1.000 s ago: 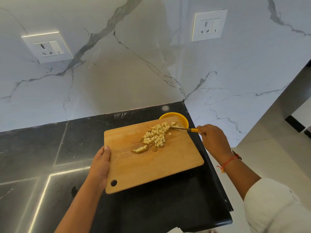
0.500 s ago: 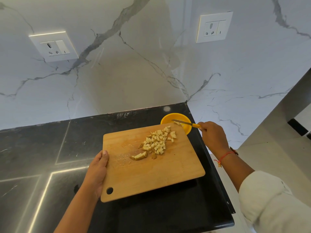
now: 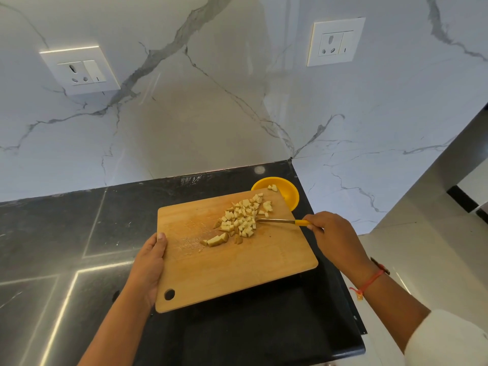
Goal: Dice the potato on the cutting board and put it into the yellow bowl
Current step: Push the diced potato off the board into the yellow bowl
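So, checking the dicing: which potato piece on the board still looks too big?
The long wedge at the pile's end nearest the left hand gripping the cutting board; the other pieces by the knife are small cubes.

Dark stone counter (image 3: 66, 233) with pale inlaid lines, yellow bowl (image 3: 290, 196) in its far right corner

Potato dice (image 3: 241, 216) on cutting board (image 3: 237, 268); bowl (image 3: 286, 192) behind board's far-right corner.

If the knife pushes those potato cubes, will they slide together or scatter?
Probably slide as loose bits before the knife: the cubes lie separate on the board. Blocky shapes likely won't roll. Some may miss the bowl at the corner.
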### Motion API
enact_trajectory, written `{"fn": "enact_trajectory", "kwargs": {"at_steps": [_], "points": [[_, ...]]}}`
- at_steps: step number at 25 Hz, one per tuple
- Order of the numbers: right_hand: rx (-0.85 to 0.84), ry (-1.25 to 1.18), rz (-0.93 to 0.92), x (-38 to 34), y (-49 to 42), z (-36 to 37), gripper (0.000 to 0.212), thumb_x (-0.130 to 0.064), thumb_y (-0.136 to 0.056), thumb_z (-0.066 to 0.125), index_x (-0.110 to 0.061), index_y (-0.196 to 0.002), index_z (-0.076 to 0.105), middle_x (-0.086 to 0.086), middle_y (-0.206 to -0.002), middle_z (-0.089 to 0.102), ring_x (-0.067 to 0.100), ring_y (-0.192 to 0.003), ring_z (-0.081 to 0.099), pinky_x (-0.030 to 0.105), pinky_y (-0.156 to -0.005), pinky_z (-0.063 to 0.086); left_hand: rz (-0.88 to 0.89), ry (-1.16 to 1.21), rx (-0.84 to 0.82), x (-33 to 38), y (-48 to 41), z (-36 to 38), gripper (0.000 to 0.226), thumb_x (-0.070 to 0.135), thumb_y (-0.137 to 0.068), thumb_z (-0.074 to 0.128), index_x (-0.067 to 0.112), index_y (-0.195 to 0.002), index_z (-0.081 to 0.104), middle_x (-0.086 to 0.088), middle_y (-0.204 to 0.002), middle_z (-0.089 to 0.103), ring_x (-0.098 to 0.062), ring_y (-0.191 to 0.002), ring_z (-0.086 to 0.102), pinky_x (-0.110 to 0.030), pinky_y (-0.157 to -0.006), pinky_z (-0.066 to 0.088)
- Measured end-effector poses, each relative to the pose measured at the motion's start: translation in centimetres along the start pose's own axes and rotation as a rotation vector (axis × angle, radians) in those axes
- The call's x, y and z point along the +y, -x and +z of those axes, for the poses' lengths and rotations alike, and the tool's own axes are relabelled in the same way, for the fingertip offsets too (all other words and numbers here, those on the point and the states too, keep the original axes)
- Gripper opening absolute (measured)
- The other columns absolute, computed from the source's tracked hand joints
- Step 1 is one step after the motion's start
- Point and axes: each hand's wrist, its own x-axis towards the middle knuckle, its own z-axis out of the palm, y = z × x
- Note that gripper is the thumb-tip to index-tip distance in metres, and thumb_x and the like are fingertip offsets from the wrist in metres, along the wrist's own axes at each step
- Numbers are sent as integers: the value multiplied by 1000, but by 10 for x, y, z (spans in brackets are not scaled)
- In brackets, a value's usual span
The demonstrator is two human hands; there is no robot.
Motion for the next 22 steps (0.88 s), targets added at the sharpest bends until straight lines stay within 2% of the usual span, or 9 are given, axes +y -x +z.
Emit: {"fn": "enact_trajectory", "kwargs": {"at_steps": [3,7,12,18,22], "points": [[27,18,34,8,-11,6,19,-15,-96,61,-11,-109,74,6,-89,70,16,-77,57,23,-70,46,1,-5,-4,1,1,1,25,48,-98,49,33,-115,60,-13,-108,70,-37,-93,69,-56,-73,58],[39,46,50,13,-28,11,19,-13,-96,60,-11,-109,74,9,-86,69,23,-77,60,35,-70,54,-1,-21,1,1,4,-1,26,47,-99,48,32,-117,60,-13,-109,69,-36,-93,69,-52,-70,58],[45,66,98,18,-48,14,19,-13,-97,57,-10,-106,73,10,-82,66,25,-75,60,41,-69,55,0,-23,-17,2,9,-3,21,44,-100,48,32,-106,63,-13,-103,71,-36,-92,69,-52,-72,58],[42,91,143,18,-65,9,21,-15,-99,55,-7,-108,72,15,-88,68,29,-79,62,39,-73,55,26,-50,-27,1,12,-3,23,45,-99,49,31,-110,65,-12,-103,72,-37,-93,69,-54,-76,58],[64,34,150,5,-55,1,21,-16,-99,55,-7,-106,72,14,-87,69,28,-80,62,39,-74,53,25,-51,-34,4,12,2,23,44,-99,50,31,-110,65,-11,-102,72,-36,-92,70,-50,-70,58]]}}
